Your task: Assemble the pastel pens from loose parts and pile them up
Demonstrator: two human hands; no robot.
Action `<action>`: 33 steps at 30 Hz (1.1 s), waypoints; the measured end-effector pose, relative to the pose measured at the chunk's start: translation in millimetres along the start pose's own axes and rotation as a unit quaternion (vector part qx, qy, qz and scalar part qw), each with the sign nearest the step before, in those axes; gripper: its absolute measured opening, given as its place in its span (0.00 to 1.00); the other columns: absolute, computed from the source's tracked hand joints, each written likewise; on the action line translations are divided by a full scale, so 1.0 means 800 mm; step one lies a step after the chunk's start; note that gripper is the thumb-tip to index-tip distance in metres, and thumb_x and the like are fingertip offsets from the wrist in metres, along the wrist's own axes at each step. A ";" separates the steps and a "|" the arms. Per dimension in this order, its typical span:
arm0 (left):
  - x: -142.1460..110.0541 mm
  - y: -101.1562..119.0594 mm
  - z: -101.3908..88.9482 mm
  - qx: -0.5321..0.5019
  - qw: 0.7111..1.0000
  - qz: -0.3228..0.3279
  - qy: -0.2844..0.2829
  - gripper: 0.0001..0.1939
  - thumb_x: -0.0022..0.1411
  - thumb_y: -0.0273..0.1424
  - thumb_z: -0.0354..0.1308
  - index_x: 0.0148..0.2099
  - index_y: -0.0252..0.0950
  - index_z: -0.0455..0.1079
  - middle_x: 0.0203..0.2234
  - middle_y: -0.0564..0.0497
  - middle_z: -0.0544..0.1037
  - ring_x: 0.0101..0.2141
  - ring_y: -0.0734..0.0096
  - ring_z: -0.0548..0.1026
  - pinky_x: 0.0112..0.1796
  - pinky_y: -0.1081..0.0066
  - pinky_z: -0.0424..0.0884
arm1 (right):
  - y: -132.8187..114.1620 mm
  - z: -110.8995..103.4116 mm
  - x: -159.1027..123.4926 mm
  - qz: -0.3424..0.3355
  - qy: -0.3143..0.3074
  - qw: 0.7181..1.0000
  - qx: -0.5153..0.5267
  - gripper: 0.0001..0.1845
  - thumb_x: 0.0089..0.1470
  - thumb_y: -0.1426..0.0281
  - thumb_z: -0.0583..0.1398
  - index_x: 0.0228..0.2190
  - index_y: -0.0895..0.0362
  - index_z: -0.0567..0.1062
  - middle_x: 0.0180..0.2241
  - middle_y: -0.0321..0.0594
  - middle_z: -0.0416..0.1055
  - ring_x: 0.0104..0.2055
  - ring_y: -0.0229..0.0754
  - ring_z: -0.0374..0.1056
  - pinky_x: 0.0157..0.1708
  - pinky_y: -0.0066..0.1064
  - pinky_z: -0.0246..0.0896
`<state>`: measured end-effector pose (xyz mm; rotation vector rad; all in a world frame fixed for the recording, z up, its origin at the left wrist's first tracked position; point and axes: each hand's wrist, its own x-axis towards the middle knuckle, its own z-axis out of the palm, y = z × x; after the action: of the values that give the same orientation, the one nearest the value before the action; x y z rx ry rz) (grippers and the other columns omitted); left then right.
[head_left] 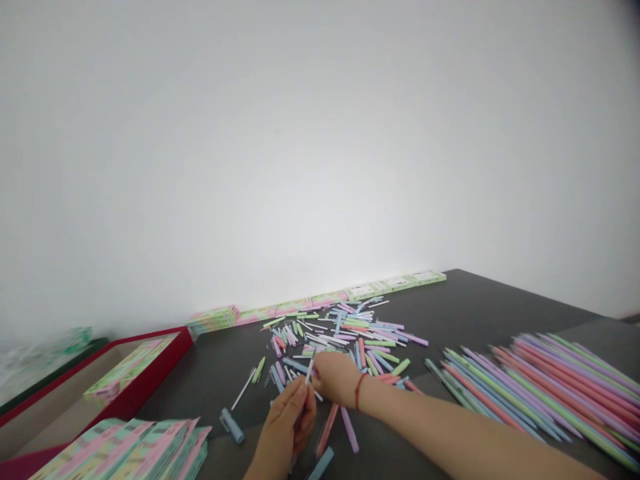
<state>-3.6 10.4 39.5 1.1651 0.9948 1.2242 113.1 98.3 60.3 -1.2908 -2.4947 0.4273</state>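
Observation:
A loose pile of pastel pen parts (345, 333), barrels, caps and thin white refills, lies spread on the dark table (475, 307). My left hand (287, 420) is low in the middle, fingers pinched on a thin white refill (310, 369) that points up and away. My right hand (336, 377), with a red string on the wrist, reaches into the near edge of the pile, its fingers curled over pieces there; whether it grips one is hidden.
Long assembled pastel pens (545, 390) lie in rows at the right. Flat printed boxes (320, 300) line the wall. A red tray (150, 373) with a box stands at left, and a stack of printed cards (135, 450) sits at the near left.

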 end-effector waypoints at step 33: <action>-0.015 0.016 0.008 0.479 0.871 0.066 -0.085 0.18 0.68 0.40 0.38 0.28 0.39 0.56 0.21 0.58 0.62 0.25 0.72 0.63 0.27 0.72 0.53 | 0.069 -0.057 -0.123 0.014 0.015 0.881 0.472 0.11 0.50 0.62 0.58 0.30 0.58 0.68 0.20 0.29 0.63 0.19 0.30 0.58 0.19 0.22 0.55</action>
<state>-0.6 -2.7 52.9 2.0932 1.4586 0.6654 226.2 52.9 67.9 -0.8777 -1.7725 1.3859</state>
